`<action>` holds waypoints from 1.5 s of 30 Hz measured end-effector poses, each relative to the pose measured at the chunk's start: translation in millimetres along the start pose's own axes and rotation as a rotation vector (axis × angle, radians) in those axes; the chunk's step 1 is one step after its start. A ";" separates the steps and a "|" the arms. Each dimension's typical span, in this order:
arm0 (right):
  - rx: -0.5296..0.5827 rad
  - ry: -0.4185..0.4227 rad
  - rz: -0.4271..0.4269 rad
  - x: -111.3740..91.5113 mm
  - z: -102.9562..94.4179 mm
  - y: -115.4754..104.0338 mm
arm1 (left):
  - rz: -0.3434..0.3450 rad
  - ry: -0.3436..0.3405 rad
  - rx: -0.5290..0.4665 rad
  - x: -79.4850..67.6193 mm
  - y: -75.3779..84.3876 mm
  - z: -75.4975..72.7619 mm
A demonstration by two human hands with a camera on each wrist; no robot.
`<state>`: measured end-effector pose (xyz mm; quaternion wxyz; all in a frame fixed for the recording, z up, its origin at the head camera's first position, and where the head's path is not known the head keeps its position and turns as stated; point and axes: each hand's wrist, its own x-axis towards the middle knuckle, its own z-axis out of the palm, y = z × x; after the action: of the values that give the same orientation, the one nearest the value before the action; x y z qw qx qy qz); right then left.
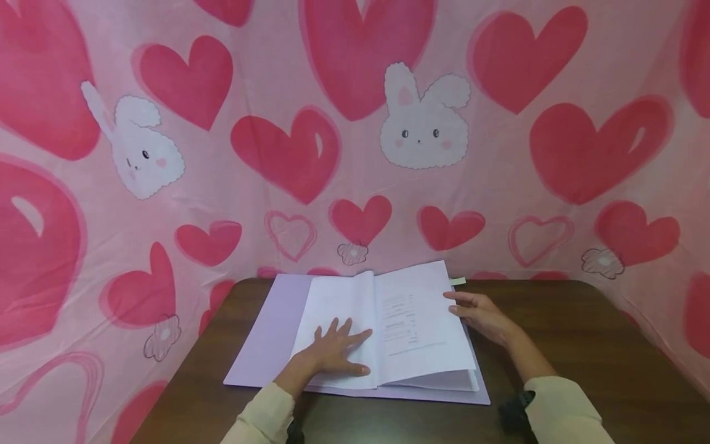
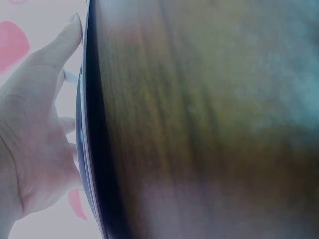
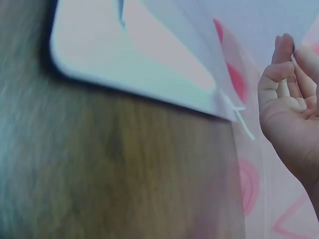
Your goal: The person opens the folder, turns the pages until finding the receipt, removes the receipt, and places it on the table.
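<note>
A lilac folder (image 1: 263, 339) lies spread on the table, with white sheets inside. My left hand (image 1: 331, 353) rests on the blank left-hand page (image 1: 327, 296), fingers spread, near the fold. In the left wrist view, that hand (image 2: 37, 124) shows its palm side beside the folder's edge (image 2: 85, 129). On the other side, my right hand (image 1: 484, 316) pinches the right edge of a printed page (image 1: 427, 327), whose lower corner lifts off the sheets beneath. The right wrist view shows the right hand (image 3: 291, 107) with thumb and fingers together on a thin white edge.
A pale tab (image 1: 457, 281) sticks out at the folder's upper right. The dark wooden table (image 1: 577, 333) extends to both sides. Behind it hangs a pink cloth (image 1: 355, 166) with hearts and rabbits. A dark band (image 1: 516, 412) sits at the right cuff.
</note>
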<state>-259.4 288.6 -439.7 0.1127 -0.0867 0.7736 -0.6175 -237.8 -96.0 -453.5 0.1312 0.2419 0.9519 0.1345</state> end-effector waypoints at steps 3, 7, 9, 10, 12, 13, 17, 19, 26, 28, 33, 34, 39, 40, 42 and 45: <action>0.017 -0.008 -0.018 0.4 3.5 -6.2 | 0.005 0.000 -0.013 -0.9 0.1 0.3; 0.053 -0.011 -0.042 4.1 12.1 -17.9 | 0.011 -0.002 -0.011 -0.4 -1.7 -0.8; 0.084 -0.009 -0.059 7.1 17.6 -23.8 | 0.013 -0.001 -0.013 0.1 -2.3 -1.9; 0.107 -0.002 -0.065 8.9 20.4 -26.2 | 0.012 -0.001 -0.017 0.4 -2.7 -2.3; 0.150 0.000 -0.088 12.0 25.3 -30.4 | 0.012 0.000 -0.029 0.7 -2.6 -3.1; 0.165 -0.002 -0.101 13.3 27.5 -32.0 | 0.011 0.000 -0.035 0.7 -2.3 -3.1; 0.179 -0.002 -0.117 17.0 34.4 -37.8 | 0.006 0.000 -0.036 0.4 -1.4 -2.6; 0.166 -0.011 -0.119 18.8 36.9 -41.1 | 0.004 0.007 -0.028 0.3 -1.0 -2.8; 0.180 -0.036 -0.159 26.2 43.8 -50.6 | 0.037 0.088 -0.026 7.0 1.3 -5.9; 0.197 -0.053 -0.175 27.8 46.4 -52.8 | 0.053 0.122 -0.049 10.4 3.1 -7.0; 0.247 -0.081 -0.183 31.8 54.3 -55.5 | 0.136 0.231 -0.251 20.9 17.8 -13.3; 0.258 -0.083 -0.185 32.8 56.1 -56.1 | 0.158 0.257 -0.307 23.1 22.6 -15.2; 0.288 -0.102 -0.217 38.1 64.5 -61.2 | 0.208 0.342 -0.559 31.1 50.2 -26.3; 0.298 -0.109 -0.224 39.1 65.9 -62.3 | 0.218 0.357 -0.598 32.0 55.3 -28.7; 0.309 -0.123 -0.235 40.6 68.4 -64.5 | 0.211 0.369 -0.678 32.9 65.0 -34.1; 0.345 -0.124 -0.234 41.5 73.0 -67.0 | 0.189 0.378 -0.785 33.4 75.8 -40.5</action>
<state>-279.0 194.0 -392.7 0.1008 -0.1932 0.6327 -0.7431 -246.7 -23.1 -397.8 0.0238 0.2310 0.8096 0.5391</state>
